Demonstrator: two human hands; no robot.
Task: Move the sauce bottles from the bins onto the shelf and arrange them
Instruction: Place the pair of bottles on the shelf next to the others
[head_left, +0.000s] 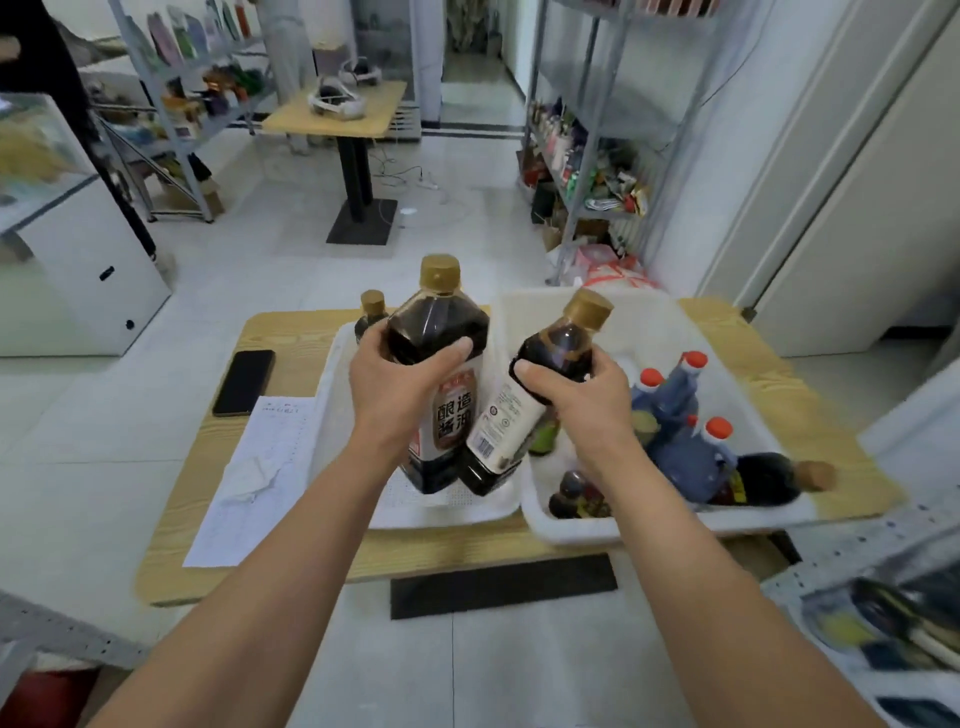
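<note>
Sauce bottle (451, 423) upright in left hand (400, 387), smaller bottle (500, 428) tilted in right hand (577, 401).

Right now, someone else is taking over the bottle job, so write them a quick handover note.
Hands: the left hand grips the big bottle by its shoulder; the right hand grips the slim bottle near its neck.
Both are lifted above the bins, not yet shelved.
In the left bin: one small bottle at the back.
In the right bin: blue bottles, a dark bottle lying down, and a few smaller ones.
Left: put these two on the shelf at lower right, clear both bins, then arrange.
</note>
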